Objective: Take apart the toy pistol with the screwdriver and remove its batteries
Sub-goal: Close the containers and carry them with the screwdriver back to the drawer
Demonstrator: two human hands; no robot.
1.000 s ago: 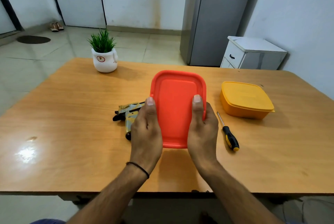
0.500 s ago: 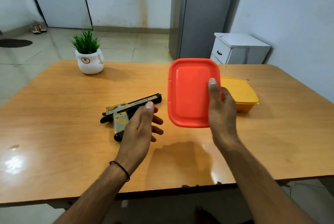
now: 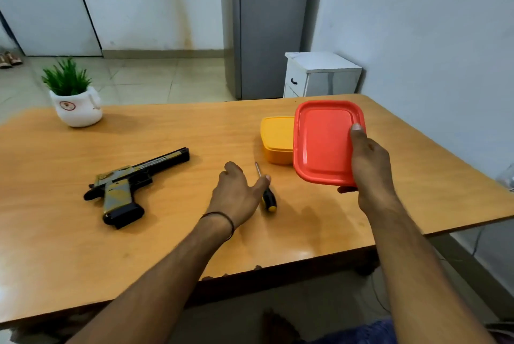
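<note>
Lying on its side on the wooden table (image 3: 167, 232), left of centre: one black-and-gold toy pistol (image 3: 130, 185), apart from both hands. Right hand (image 3: 370, 165) grips a red plastic lid (image 3: 322, 143) by its edge, tilted up, partly covering a closed yellow container (image 3: 276, 140), contents hidden. Left hand (image 3: 236, 196), fingers relaxed and holding nothing, hovers over a black-and-yellow screwdriver (image 3: 269, 200); contact unclear. Potted plant (image 3: 73, 99) at far left.

Small green plant (image 3: 66, 79) in a white pot (image 3: 78, 111) at 10 o'clock on the wooden table (image 3: 180, 127). Yellow box (image 3: 275, 143) at 1 o'clock, red lid (image 3: 322, 143) tilted up just before it.
</note>
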